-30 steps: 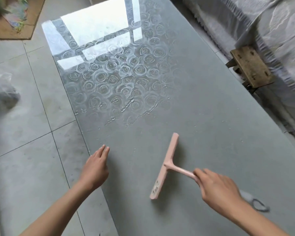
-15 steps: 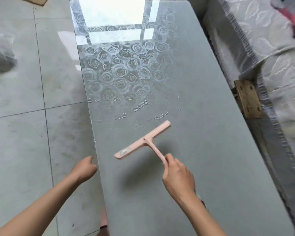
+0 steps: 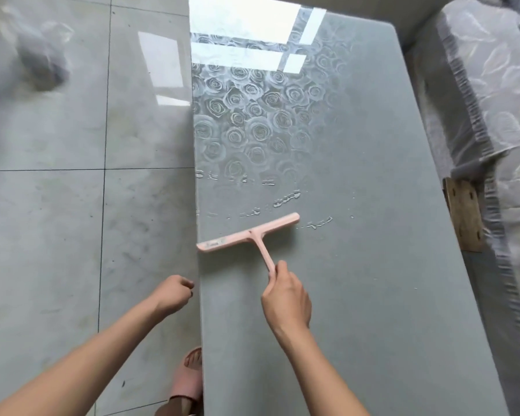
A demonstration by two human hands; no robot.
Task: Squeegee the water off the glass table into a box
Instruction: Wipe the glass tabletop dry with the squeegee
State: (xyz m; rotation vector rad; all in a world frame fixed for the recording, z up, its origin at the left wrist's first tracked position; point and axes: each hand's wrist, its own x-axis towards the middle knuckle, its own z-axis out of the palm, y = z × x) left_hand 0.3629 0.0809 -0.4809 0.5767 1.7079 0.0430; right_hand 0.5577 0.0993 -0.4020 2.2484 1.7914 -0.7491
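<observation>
Probably light and stiff, the pink plastic T-shaped squeegee (image 3: 237, 238) handles best as now: right hand (image 3: 286, 298) wrapped round its five-o'clock handle end.

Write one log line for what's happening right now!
right hand holds squeegee | squeegee beside water streaks on glass table | left hand curled, empty

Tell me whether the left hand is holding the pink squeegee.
No, the left hand is curled apart from it; only the right hand grips the pink squeegee.
</observation>
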